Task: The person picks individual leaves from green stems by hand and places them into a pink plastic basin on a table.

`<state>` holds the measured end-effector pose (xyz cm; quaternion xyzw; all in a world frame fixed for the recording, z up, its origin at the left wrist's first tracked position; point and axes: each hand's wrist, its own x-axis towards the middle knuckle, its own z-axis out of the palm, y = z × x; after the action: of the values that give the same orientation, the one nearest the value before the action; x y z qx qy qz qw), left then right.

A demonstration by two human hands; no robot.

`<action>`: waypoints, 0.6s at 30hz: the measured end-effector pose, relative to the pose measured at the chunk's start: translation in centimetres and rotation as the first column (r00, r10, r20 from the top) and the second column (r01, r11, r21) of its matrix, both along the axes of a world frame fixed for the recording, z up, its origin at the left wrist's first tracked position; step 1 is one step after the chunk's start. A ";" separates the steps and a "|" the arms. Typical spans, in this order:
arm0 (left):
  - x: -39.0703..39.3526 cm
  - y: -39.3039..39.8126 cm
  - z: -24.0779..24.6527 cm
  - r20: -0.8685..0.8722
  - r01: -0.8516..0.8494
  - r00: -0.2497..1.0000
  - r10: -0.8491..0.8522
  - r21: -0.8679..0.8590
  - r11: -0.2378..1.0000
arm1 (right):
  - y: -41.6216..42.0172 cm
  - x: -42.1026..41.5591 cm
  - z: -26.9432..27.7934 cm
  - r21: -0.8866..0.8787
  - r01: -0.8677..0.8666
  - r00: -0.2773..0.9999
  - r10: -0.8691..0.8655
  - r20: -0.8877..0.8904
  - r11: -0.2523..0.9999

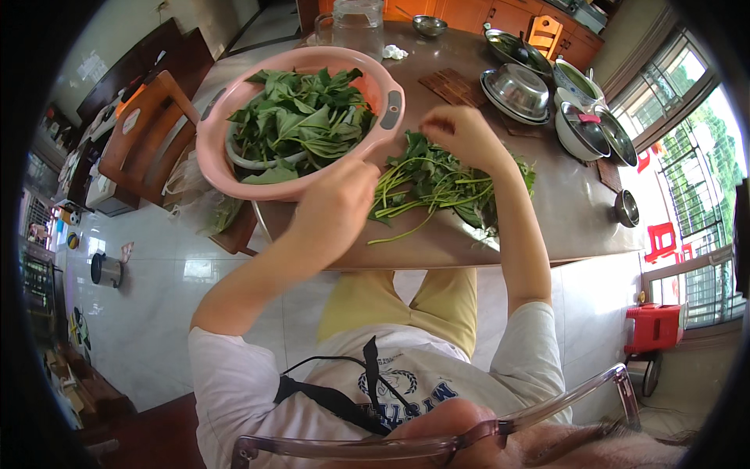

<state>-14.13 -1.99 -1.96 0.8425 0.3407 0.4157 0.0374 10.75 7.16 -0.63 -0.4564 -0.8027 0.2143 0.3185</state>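
Observation:
My left hand (343, 196) is curled in front of the near right rim of a pink plastic basin (299, 189). Whether its fingers pinch anything is hidden. In the basin sits a pale inner bowl or colander (240, 159), heaped with green leaves (304, 120). To the right of the basin, a pile of leafy greens with long stems (433, 184) lies on the brown tabletop (574, 199). Over the far side of this pile is my right hand (460, 135), fingers bent down. I cannot make out anything held in it.
A glass jug (357, 29) stands behind the basin, with crumpled white tissue (394, 53) beside it. Far right are an upturned metal bowl (520, 85), several lidded dishes and a small metal bowl (626, 208). A wooden chair (149, 138) and plastic bag (205, 202) are at left.

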 end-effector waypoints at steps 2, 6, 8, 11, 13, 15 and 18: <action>1.8 1.2 -3.4 -0.143 -0.065 0.988 0.057 -0.051 0.997 | 0.8 1.5 -1.9 -0.013 -0.165 0.969 0.165 0.187 0.986; 4.9 4.2 -5.6 -0.452 -0.332 0.859 0.241 -0.131 0.934 | 0.5 1.5 -3.9 0.090 -0.173 0.969 0.153 0.192 0.981; 5.6 5.7 -6.1 -0.461 -0.275 0.874 0.153 -0.209 0.938 | 0.6 1.7 -4.9 0.114 -0.215 0.968 0.196 0.158 0.970; 6.3 7.0 -6.6 -0.299 -0.096 0.954 0.015 -0.256 0.962 | 0.7 2.7 -5.6 0.142 -0.271 0.956 0.248 0.156 0.952; 6.1 7.0 -6.7 -0.079 0.081 0.991 -0.106 -0.271 0.959 | -0.1 3.8 -3.3 0.016 -0.204 0.964 0.198 0.175 0.979; 5.9 6.5 -6.9 -0.215 -0.161 0.971 0.107 -0.254 0.954 | -0.3 5.5 -3.2 -0.049 -0.142 0.959 0.150 0.239 0.989; 5.1 6.1 -7.7 -0.369 -0.333 0.905 0.212 -0.302 0.893 | -1.2 6.6 -4.4 -0.140 -0.091 0.905 0.140 0.402 0.986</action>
<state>-9.02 4.11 -9.63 0.8214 0.5281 0.2023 0.0737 17.38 6.00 -5.00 -0.4607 -0.8633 0.1792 0.1020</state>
